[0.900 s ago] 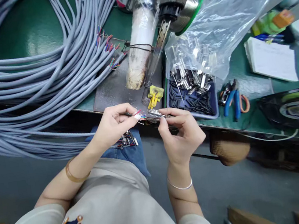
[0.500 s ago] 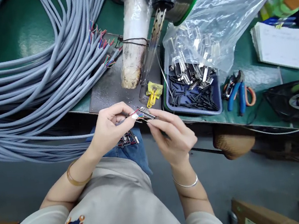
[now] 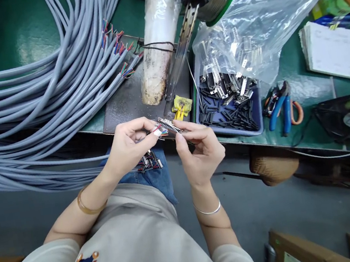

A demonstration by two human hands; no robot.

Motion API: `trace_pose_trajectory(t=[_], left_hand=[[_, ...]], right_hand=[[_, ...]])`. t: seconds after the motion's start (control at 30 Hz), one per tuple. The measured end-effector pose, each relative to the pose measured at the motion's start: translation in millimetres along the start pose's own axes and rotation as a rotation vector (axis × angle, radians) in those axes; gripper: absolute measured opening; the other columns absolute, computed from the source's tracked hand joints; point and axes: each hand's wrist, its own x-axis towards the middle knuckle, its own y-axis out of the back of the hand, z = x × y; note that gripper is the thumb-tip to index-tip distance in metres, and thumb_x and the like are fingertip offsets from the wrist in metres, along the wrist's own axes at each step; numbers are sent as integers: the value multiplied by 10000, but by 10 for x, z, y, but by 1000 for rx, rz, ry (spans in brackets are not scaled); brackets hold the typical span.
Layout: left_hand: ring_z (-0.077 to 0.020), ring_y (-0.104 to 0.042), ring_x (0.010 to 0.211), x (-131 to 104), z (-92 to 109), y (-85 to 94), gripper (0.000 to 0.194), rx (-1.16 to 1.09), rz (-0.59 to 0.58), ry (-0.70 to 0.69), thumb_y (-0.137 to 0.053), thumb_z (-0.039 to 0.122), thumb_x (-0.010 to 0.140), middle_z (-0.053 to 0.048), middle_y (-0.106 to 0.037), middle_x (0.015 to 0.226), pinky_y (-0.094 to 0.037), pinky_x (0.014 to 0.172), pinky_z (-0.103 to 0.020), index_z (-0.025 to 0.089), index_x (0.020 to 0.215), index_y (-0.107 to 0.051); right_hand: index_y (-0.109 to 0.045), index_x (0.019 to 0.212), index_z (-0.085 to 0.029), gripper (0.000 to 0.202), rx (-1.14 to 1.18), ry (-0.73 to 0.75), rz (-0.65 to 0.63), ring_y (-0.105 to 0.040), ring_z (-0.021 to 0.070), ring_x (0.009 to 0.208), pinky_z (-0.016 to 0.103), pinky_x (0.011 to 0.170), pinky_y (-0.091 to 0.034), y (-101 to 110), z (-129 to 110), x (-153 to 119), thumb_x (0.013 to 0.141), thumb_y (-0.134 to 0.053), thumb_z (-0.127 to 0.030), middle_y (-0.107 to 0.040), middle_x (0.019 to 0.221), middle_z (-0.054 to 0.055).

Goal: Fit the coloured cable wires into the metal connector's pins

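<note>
My left hand (image 3: 130,146) pinches the stripped end of a grey cable (image 3: 157,132), whose thin coloured wires fan out at the fingertips. My right hand (image 3: 200,151) grips a small metal connector (image 3: 169,126) between thumb and forefinger, right against those wire ends. Both hands meet just in front of the bench edge, below a yellow clip (image 3: 181,107). Finished wired connectors (image 3: 148,161) lie on my lap under the left hand.
A big bundle of grey cables (image 3: 35,90) covers the left of the green bench. A blue tray (image 3: 260,125) holds black sleeves and metal connectors, under a clear plastic bag (image 3: 262,10). A wrapped soldering stand (image 3: 159,42), blue pliers (image 3: 280,107) and a white notepad (image 3: 336,50) lie around.
My right hand has brought the connector left and slightly up against the wire ends held by my left hand. The view has shifted a little.
</note>
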Motion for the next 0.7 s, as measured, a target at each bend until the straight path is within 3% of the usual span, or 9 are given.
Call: trace_pose_trajectory(t=[0.2, 0.37, 0.7], left_hand=[[-109, -604, 665, 55, 22, 25, 112, 45, -15, -29, -729, 207, 740, -46, -722, 772, -468, 577, -200, 138, 669, -677], [-123, -644, 720, 82, 34, 33, 128, 20, -45, -37, -730, 203, 761, -51, -738, 797, -504, 631, -207, 137, 666, -675], [-126, -654, 725, 97, 60, 40, 132, 24, -28, -24, -745, 220, 760, -59, -748, 824, -509, 620, -205, 140, 674, -687]], right_hand=[[-641, 899, -254, 118, -51, 117, -18, -777, 208, 998, 390, 851, -651, 8, 19, 72, 900, -678, -141, -798, 1079, 31], [-653, 919, -252, 140, -73, 187, -24, -781, 210, 956, 366, 773, -655, 17, 37, 121, 879, -696, -125, -795, 1084, 41], [-661, 914, -259, 162, -92, 227, -21, -782, 216, 931, 388, 776, -664, 8, 27, 185, 861, -710, -115, -801, 1071, 31]])
